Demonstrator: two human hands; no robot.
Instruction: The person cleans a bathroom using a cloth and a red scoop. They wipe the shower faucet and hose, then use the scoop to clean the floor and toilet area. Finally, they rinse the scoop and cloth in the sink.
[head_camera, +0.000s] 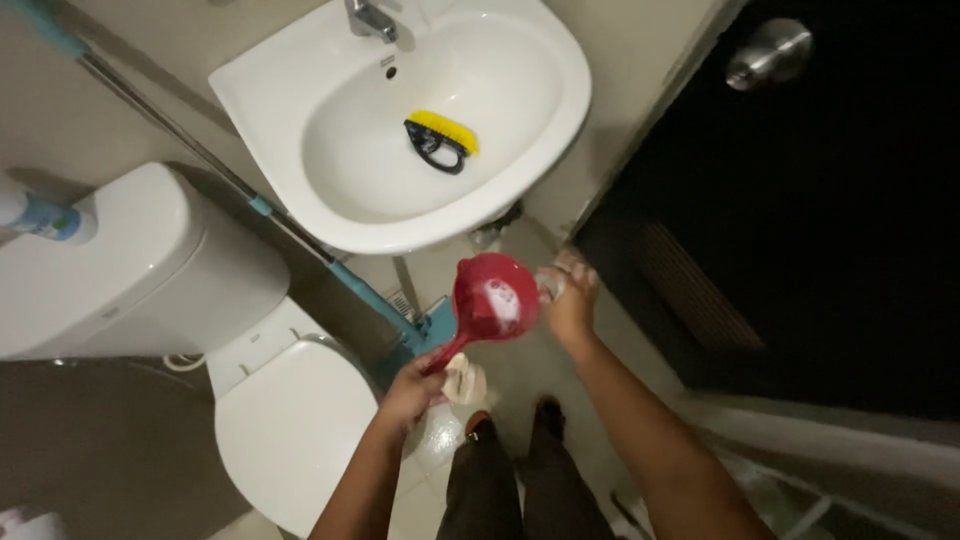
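Red dipper grasped by its handle in left hand, with a cloth; right hand cupped at its rim, below sink. Scrub brush lying untouched in basin.

The light is dim and uneven: the white sink shows brightest, the doorway falls into near black, edges bend outward, and the lower corners blur.
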